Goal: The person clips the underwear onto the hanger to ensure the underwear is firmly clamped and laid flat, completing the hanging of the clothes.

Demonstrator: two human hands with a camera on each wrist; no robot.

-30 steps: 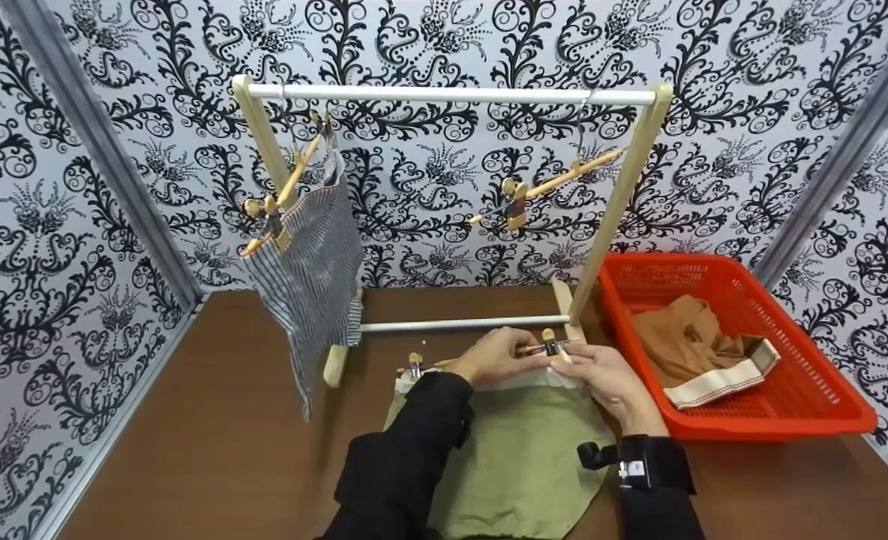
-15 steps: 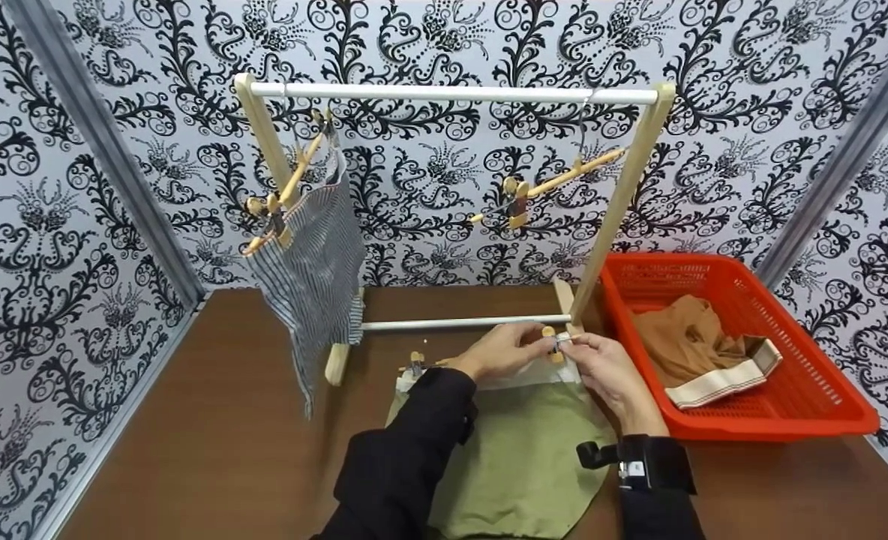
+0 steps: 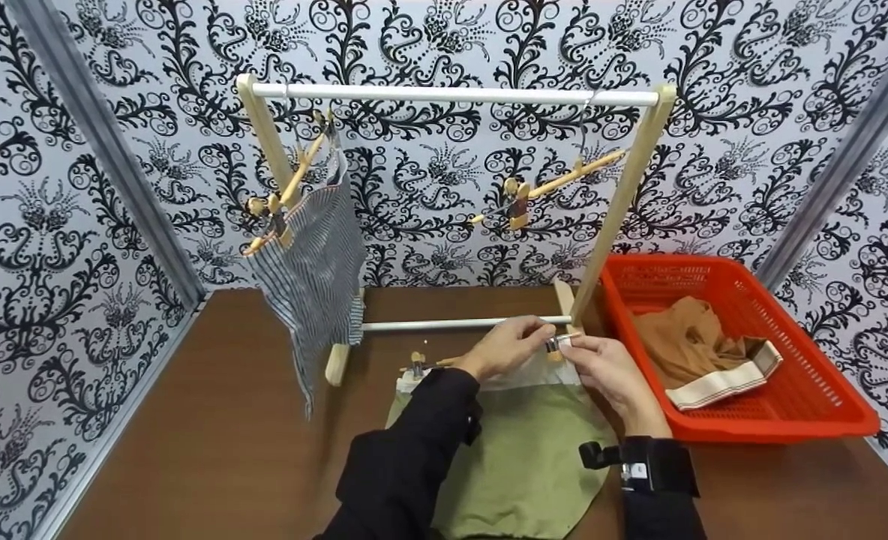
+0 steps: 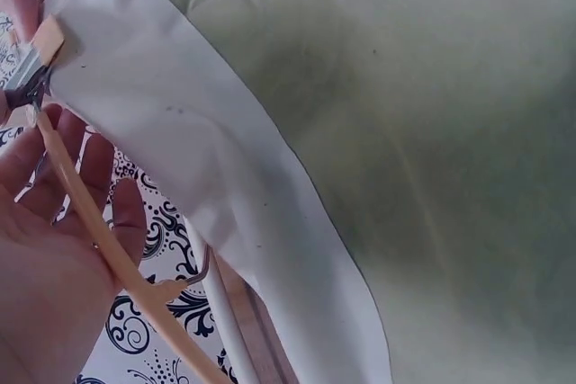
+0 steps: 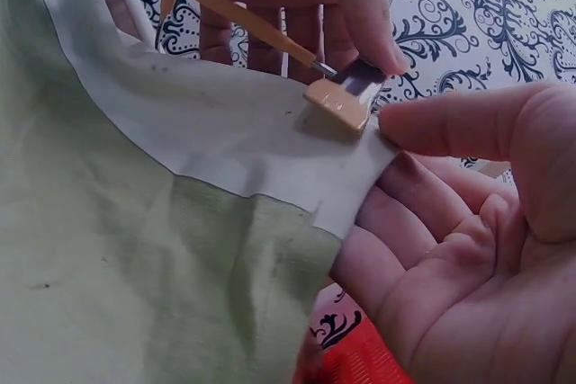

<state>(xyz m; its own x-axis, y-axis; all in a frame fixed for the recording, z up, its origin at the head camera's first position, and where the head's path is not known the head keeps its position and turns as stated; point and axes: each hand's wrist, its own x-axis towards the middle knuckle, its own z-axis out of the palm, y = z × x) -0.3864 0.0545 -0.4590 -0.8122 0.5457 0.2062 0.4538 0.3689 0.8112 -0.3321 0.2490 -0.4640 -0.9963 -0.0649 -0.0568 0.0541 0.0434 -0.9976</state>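
Observation:
A green garment (image 3: 523, 457) with a white waistband (image 5: 216, 123) lies in front of me, its top edge along a wooden clip hanger (image 4: 108, 240). My left hand (image 3: 508, 349) pinches the hanger's right clip (image 5: 340, 103), thumb on its metal part and fingers behind the bar. Below that thumb, the clip's wooden jaw overlaps the waistband near its corner. My right hand (image 3: 610, 371) pinches this corner between thumb and fingers, right beside the clip. At the waistband's other end sits the left clip (image 3: 417, 363), partly behind my left sleeve.
Behind my hands stands a wooden rack with a white top rail (image 3: 451, 94). A striped cloth (image 3: 316, 255) hangs from it at the left, a bare clip hanger (image 3: 575, 174) at the right. To the right, a red basket (image 3: 774, 429) holds a brown garment (image 3: 680, 334).
My left fingers have moved up onto the right clip, covering its upper wooden end, which showed before. The right fingers have shifted slightly from the clip to the waistband corner.

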